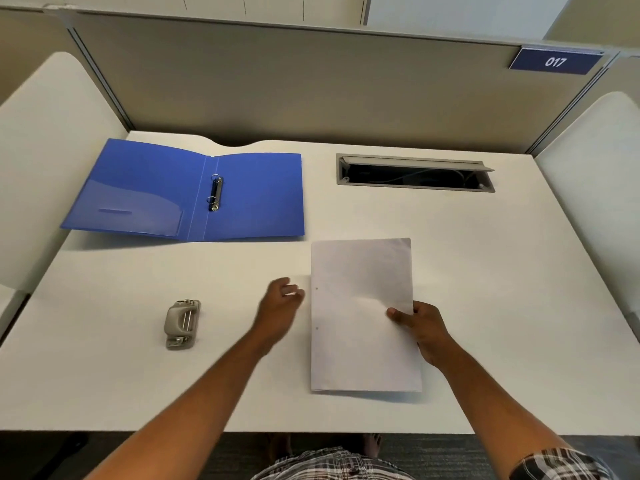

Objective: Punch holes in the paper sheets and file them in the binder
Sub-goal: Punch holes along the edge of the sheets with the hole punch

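Note:
White paper sheets (360, 306) are held just above the white desk (502, 271), with two small holes near their left edge. My right hand (420, 327) grips the sheets at their right edge, thumb on top. My left hand (280, 304) hovers just left of the sheets, fingers loosely curled and blurred, holding nothing. A grey hole punch (181, 323) sits on the desk further left. The blue ring binder (187, 192) lies open flat at the back left, its two metal rings (215, 192) shut.
A grey cable slot (414, 173) with its lid raised is set into the desk at the back right. Beige partition walls enclose the desk on three sides, with a blue sign reading 017 (556, 61) at the upper right.

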`<state>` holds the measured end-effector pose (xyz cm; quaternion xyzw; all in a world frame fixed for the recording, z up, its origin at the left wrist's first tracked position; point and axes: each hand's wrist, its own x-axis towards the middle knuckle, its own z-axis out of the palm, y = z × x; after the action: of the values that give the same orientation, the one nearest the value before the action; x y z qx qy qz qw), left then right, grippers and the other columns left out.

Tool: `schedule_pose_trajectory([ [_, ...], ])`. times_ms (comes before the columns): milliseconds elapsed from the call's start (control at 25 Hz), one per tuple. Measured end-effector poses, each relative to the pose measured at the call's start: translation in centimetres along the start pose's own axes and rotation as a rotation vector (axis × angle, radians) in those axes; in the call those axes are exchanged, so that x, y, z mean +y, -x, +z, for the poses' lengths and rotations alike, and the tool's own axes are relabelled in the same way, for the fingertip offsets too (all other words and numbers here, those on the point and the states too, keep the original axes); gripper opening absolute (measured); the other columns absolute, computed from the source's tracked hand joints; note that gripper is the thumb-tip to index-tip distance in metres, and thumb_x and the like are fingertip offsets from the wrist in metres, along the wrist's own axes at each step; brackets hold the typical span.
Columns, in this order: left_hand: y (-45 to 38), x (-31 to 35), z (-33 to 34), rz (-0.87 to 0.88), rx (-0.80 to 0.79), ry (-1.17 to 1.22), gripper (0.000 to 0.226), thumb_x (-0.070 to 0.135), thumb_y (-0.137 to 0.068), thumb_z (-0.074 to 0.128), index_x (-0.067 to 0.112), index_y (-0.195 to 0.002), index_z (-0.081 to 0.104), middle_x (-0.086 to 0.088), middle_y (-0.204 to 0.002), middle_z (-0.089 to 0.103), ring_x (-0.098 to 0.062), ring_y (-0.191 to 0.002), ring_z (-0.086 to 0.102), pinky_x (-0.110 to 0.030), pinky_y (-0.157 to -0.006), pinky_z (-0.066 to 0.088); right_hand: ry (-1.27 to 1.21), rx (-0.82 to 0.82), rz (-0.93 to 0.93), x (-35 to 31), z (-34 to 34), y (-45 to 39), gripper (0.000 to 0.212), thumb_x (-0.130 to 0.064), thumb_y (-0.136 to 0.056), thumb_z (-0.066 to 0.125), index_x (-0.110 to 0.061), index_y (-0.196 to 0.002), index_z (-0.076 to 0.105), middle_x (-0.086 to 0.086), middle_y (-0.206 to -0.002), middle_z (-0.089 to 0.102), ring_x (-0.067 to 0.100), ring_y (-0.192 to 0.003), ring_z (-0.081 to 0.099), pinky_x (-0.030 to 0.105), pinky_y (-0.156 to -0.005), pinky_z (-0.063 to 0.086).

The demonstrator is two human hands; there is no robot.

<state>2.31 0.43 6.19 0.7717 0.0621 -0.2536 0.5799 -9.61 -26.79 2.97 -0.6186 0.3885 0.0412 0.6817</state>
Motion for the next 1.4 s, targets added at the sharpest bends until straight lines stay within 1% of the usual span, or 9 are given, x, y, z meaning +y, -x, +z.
schedule_pose_trajectory([
  [80,0.4,0.1,2.4,-0.017,-0.133,0.016,0.038,0.024,-0.098,0.058,0.016,-0.134,0.047,0.004,-0.126,0.061,-0.014,-0.110,0.059,-0.028,-0.091,0.047,-0.010,-0.008,-0.058,-1.0,0.5,0.4,0.027,-0.013,-0.079,0.085,-0.003,-0.103,0.077,0.015,-0.100,0.079,0.042,-0.099,0.073,0.051,-0.088,0.061],
  [200,0.1,0.4,3.3,0.020,-0.116,0.023,0.029,0.024,-0.100,0.054,0.018,-0.129,0.052,0.001,-0.127,0.063,-0.018,-0.111,0.062,-0.040,-0.098,0.052,-0.023,0.004,-0.163,-2.5,0.8,1.2,0.025,-0.014,-0.080,0.084,-0.006,-0.103,0.077,0.012,-0.100,0.079,0.038,-0.096,0.074,0.047,-0.085,0.062],
  [360,0.4,1.7,3.4,0.162,0.045,0.006,0.004,0.015,-0.098,0.054,0.015,-0.100,0.057,-0.006,-0.099,0.068,-0.024,-0.089,0.065,-0.034,-0.077,0.052,-0.027,0.093,-0.340,-3.5,1.1,2.4,0.021,-0.016,-0.083,0.082,-0.009,-0.103,0.077,0.007,-0.098,0.080,0.028,-0.087,0.075,0.039,-0.075,0.062],
  [440,1.4,2.3,3.7,0.298,0.128,-0.005,0.008,0.011,-0.098,0.054,0.013,-0.090,0.053,-0.007,-0.085,0.064,-0.019,-0.073,0.057,-0.028,-0.066,0.046,-0.019,0.160,-0.436,-3.8,1.5,3.0,0.020,-0.017,-0.085,0.081,-0.011,-0.104,0.076,0.002,-0.095,0.080,0.022,-0.085,0.075,0.032,-0.074,0.061],
  [560,3.0,2.6,4.4,0.444,0.215,0.003,0.015,0.009,-0.101,0.050,0.011,-0.087,0.044,0.001,-0.075,0.055,-0.006,-0.061,0.044,-0.019,-0.056,0.036,-0.017,0.248,-0.523,-4.0,2.3,3.9,0.006,-0.015,-0.087,0.080,-0.018,-0.087,0.074,-0.007,-0.079,0.077,0.012,-0.072,0.068,0.022,-0.067,0.055],
  [640,3.5,2.2,4.8,0.498,0.240,-0.015,0.016,0.011,-0.102,0.047,0.012,-0.088,0.039,0.004,-0.077,0.053,-0.006,-0.063,0.046,-0.017,-0.055,0.036,-0.009,0.299,-0.542,-3.5,2.7,4.1,0.019,-0.015,-0.087,0.079,-0.022,-0.074,0.068,-0.013,-0.067,0.069,0.009,-0.063,0.058,0.021,-0.062,0.047],
  [960,3.1,0.1,5.6,0.372,0.100,-0.138,0.010,0.013,-0.104,0.040,0.020,-0.106,0.034,0.010,-0.095,0.058,-0.007,-0.083,0.061,-0.015,-0.064,0.047,0.097,0.345,-0.440,-0.5,3.5,3.7,0.011,-0.018,-0.090,0.076,-0.019,-0.087,0.065,0.000,-0.084,0.072,0.017,-0.077,0.067,0.028,-0.067,0.049],
  [1240,1.2,1.9,5.6,0.312,0.141,-0.285,0.009,0.007,-0.102,0.041,0.010,-0.096,0.035,-0.011,-0.095,0.062,-0.027,-0.078,0.058,-0.031,-0.065,0.043,0.235,0.322,-0.463,-2.4,2.0,2.5,0.005,-0.014,-0.089,0.073,-0.016,-0.091,0.070,-0.003,-0.086,0.074,0.017,-0.080,0.070,0.032,-0.068,0.054],
  [1400,-1.2,3.2,5.6,0.143,0.054,-0.407,0.014,0.015,-0.104,0.040,0.003,-0.108,0.045,-0.016,-0.112,0.060,-0.028,-0.095,0.058,-0.032,-0.076,0.043,0.178,0.212,-0.358,-3.6,0.2,1.2,0.016,-0.016,-0.082,0.082,-0.024,-0.094,0.074,-0.003,-0.092,0.079,0.021,-0.083,0.076,0.039,-0.072,0.062],
])
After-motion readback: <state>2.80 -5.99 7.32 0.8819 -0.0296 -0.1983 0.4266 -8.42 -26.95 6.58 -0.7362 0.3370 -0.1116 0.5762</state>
